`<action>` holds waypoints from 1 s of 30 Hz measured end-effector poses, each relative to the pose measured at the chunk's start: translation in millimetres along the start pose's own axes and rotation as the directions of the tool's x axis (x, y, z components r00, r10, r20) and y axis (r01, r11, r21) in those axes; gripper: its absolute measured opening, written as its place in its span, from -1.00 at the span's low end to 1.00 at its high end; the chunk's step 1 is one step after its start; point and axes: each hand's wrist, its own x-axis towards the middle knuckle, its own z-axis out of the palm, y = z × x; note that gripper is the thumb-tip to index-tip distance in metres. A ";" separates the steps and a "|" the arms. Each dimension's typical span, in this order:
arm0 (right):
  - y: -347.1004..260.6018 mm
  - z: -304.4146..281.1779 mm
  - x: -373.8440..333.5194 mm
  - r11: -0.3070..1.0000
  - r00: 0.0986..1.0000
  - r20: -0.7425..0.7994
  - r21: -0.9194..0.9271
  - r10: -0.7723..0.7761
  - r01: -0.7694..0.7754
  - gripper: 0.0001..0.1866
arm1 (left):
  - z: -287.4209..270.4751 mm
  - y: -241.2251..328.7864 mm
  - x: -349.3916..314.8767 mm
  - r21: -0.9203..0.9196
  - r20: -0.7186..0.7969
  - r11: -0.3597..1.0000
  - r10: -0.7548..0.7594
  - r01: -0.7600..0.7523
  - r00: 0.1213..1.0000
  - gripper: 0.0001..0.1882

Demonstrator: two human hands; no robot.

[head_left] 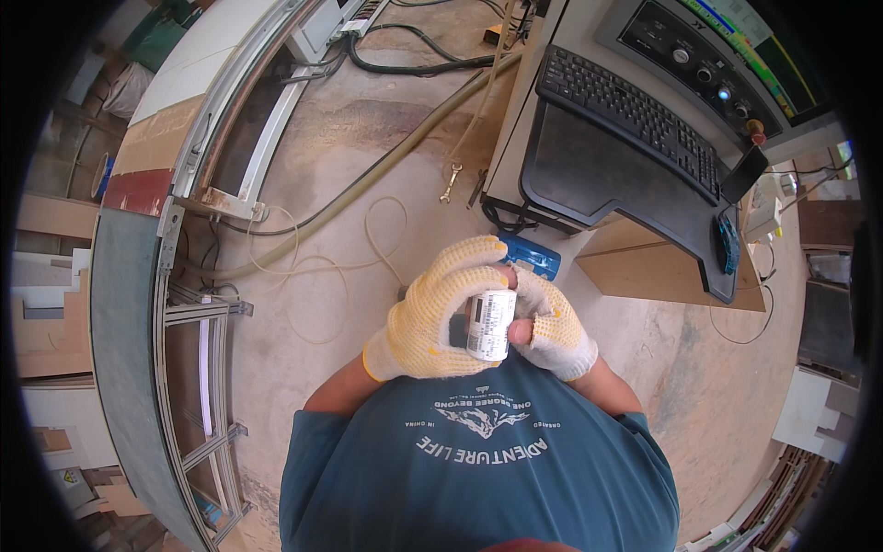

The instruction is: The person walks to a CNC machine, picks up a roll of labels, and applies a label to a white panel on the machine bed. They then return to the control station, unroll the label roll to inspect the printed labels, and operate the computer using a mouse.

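Close in front of my chest, both my hands hold a small white roll of printed labels (491,327). My left hand (432,308), in a white knit glove with yellow dots, curls round the roll's left side and top. On the other side, my right hand (554,322) wears a similar glove with the thumb and a fingertip bare. That bare thumb presses the roll's right side, and its forefinger reaches the top edge. The far side of the roll is hidden.
At the right stands a console with a keyboard (635,115), a mouse (727,244), a black shelf (598,161) and knobs. A blue case (530,256) lies beyond my hands. A wrench (450,183), hoses and cables lie on the floor. A long machine bed (138,304) runs along the left.
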 end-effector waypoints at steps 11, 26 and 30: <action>-3.5 3.6 2.2 0.987 0.996 0.059 0.148 0.062 -0.070 -0.12 | -1.0 -7.8 -4.8 -0.036 0.016 0.999 -0.029 0.030 0.999 -0.10; -4.6 0.6 -1.5 0.989 0.998 -0.049 -0.136 0.045 -0.052 -0.24 | 2.6 -3.4 -0.1 0.056 -0.015 0.998 -0.019 0.020 1.000 -0.18; -2.4 1.0 -2.2 0.998 0.995 -0.092 -0.042 0.044 -0.048 -0.24 | 3.8 -4.1 -0.3 0.075 -0.016 0.997 -0.015 0.016 1.000 -0.22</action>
